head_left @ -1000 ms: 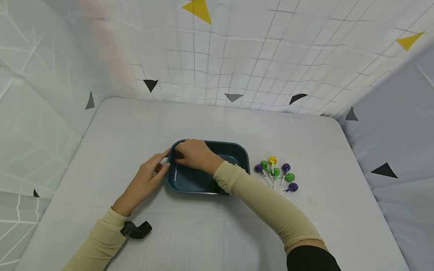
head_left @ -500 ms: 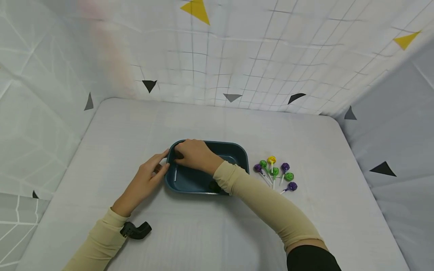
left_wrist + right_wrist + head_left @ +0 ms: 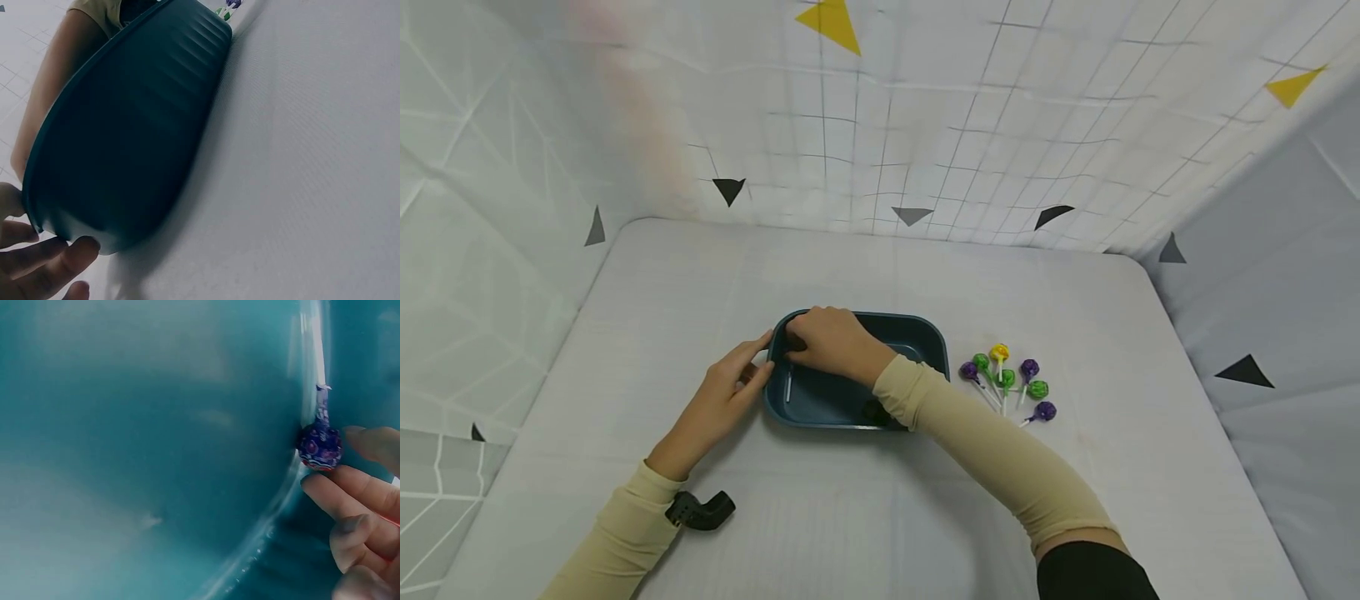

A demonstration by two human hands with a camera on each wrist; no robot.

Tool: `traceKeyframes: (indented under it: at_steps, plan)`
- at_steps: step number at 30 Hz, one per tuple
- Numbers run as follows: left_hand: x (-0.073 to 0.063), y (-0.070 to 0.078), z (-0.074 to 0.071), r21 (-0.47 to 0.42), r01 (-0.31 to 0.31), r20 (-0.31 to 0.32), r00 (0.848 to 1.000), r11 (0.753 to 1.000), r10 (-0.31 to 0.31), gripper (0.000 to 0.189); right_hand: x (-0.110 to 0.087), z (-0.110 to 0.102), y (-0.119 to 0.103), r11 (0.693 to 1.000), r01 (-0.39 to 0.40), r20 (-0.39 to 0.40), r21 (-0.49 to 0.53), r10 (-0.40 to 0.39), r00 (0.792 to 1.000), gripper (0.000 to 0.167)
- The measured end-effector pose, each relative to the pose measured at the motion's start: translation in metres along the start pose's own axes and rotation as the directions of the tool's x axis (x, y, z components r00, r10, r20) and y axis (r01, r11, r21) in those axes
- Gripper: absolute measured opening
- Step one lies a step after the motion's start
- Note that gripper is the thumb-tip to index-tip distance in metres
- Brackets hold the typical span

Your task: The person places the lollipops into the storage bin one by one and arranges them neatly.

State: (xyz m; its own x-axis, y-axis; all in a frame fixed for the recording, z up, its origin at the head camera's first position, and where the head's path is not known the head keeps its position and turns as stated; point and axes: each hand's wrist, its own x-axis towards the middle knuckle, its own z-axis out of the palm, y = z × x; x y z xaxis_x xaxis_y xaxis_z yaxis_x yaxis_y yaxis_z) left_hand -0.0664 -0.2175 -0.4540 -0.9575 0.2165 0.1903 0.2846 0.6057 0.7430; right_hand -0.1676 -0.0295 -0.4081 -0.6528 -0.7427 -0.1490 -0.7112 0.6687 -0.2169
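Note:
A dark teal rectangular tray [image 3: 820, 408] lies on the white-covered table in the head view. My right hand [image 3: 835, 340] reaches inside it at the left end. The right wrist view shows a purple-wrapped lollipop [image 3: 320, 447] along the tray's inner edge, its head between my right thumb and fingertips; its white stick [image 3: 788, 386] also shows in the head view. My left hand [image 3: 718, 404] rests its fingertips against the outside of the tray's left end. In the left wrist view the left fingers [image 3: 53, 269] touch the outer wall, extended rather than curled round it.
Several lollipops in purple, green and yellow wrappers, among them a yellow one [image 3: 999, 352], lie loose to the right of the tray. A dark object [image 3: 874, 412] inside the tray is partly hidden by my right sleeve. A black device [image 3: 700, 510] is strapped to my left wrist.
Both hands and the tray stay in nearly the same place. The head view shifts very slightly.

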Motion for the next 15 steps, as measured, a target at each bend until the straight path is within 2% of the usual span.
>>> traceKeyframes:
  at_steps: [15]
  plan:
    - [-0.001, -0.001, 0.001, 0.009, -0.026, -0.015, 1.000, 1.000, 0.026, 0.051, -0.017, -0.020, 0.001, 0.998, -0.019, -0.021, 0.052, 0.021, 1.000, 0.025]
